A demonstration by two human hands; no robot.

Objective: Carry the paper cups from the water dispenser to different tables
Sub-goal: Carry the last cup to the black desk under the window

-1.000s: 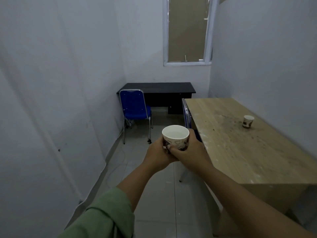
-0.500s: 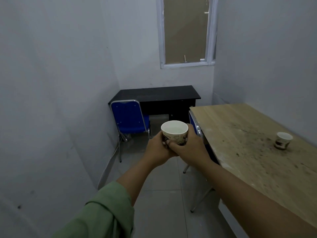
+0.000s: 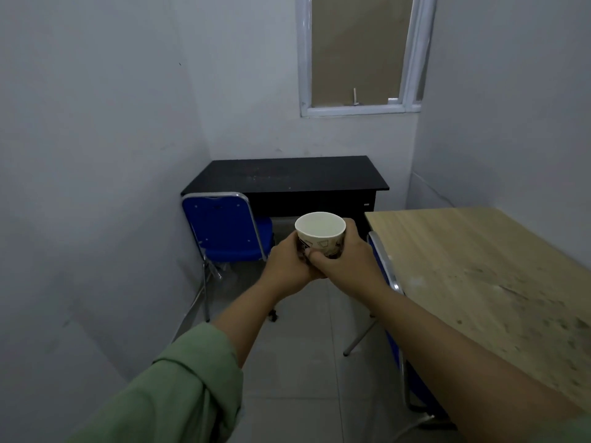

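1. Paper cup (image 3: 320, 233) is clasped upright between left hand (image 3: 287, 266) and right hand (image 3: 347, 260), at centre.
2. Black worktop (image 3: 287, 175) lies at 12 o'clock, well apart.
3. Rim is best kept level; blue chair (image 3: 224, 228) at 10 o'clock is to be skirted.

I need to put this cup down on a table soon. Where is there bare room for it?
The black desk top under the window shows nothing on it. The wooden table shows only stains in view. It is crowded by the blue chair at the desk's left front.
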